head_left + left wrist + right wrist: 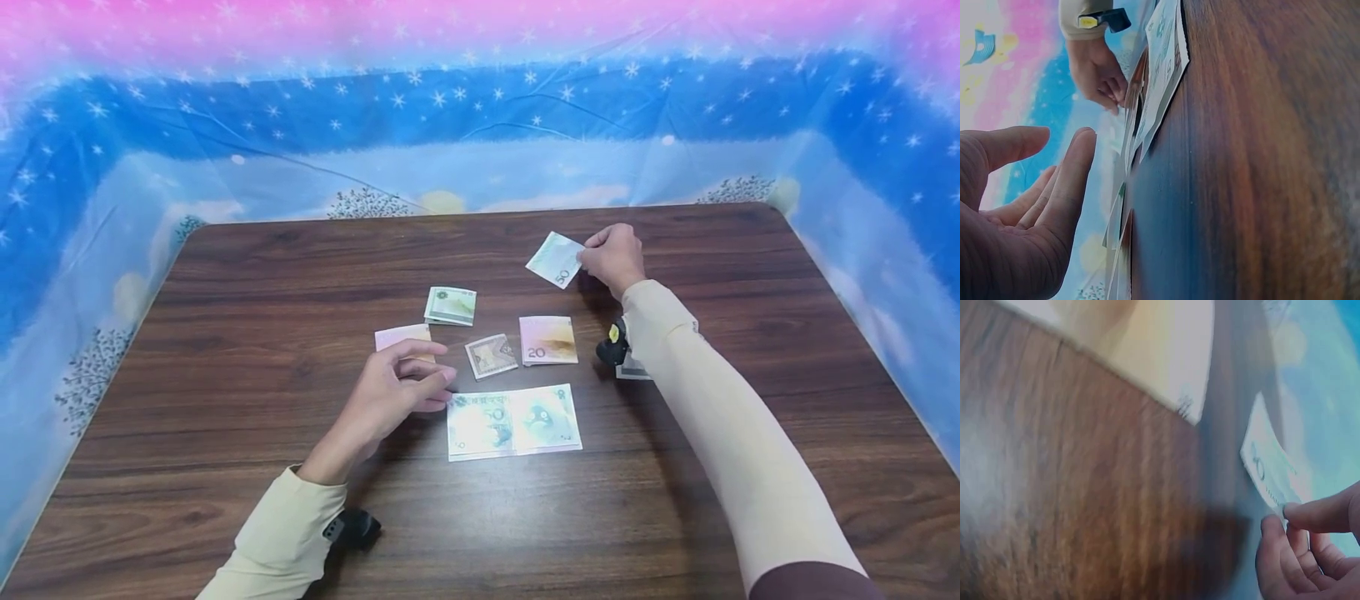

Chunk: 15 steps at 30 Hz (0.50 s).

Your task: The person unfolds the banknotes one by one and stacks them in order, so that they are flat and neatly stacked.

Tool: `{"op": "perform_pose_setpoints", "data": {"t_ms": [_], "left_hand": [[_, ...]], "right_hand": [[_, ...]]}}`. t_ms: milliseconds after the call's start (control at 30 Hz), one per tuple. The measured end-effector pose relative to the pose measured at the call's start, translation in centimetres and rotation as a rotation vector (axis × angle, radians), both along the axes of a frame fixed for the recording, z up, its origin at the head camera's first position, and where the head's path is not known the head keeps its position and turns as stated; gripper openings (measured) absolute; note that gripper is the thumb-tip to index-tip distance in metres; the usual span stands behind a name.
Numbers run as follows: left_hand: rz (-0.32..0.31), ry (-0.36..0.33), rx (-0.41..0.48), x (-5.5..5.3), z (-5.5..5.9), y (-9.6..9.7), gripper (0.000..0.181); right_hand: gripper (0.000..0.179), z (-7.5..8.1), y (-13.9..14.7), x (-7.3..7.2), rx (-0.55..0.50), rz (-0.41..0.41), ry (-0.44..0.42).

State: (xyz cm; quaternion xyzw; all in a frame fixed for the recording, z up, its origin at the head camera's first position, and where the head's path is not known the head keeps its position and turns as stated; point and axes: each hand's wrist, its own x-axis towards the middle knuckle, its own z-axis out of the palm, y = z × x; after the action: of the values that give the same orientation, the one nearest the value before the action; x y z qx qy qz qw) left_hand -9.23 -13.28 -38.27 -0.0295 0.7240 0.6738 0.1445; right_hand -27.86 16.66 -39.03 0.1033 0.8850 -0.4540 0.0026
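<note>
And the right hand (615,257) pinches the 50-yuan banknote (553,259), which juts leftward from that grip toward the far side of the table (225,375); the left hand (393,383), nearer the spread-out banknote (480,429), holds nothing.

In front of you lies a dark brown wood-grain table (495,262) with rounded far corners. Around its far, left and right sides you see a creased fabric backdrop (450,125), pink at the top, deep blue below, then pale blue. White snowflakes (438,98) dot the print. Low down, you find leafy shrubs (367,202) and pale yellow round patches (442,202).
</note>
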Motion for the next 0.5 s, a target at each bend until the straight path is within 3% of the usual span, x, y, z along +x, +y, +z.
{"op": "perform_pose_setpoints", "data": {"t_ms": [133,500], "left_hand": [[-0.001,0.003,0.001,0.0,0.0,0.1,0.042],[-0.003,0.005,0.067,-0.4,0.2,1.1,0.039]], "right_hand": [[0.017,0.8,0.1,0.3,-0.179,-0.01,-0.017],[0.018,3.0,-0.7,2.3,-0.431,0.012,-0.018]]}}
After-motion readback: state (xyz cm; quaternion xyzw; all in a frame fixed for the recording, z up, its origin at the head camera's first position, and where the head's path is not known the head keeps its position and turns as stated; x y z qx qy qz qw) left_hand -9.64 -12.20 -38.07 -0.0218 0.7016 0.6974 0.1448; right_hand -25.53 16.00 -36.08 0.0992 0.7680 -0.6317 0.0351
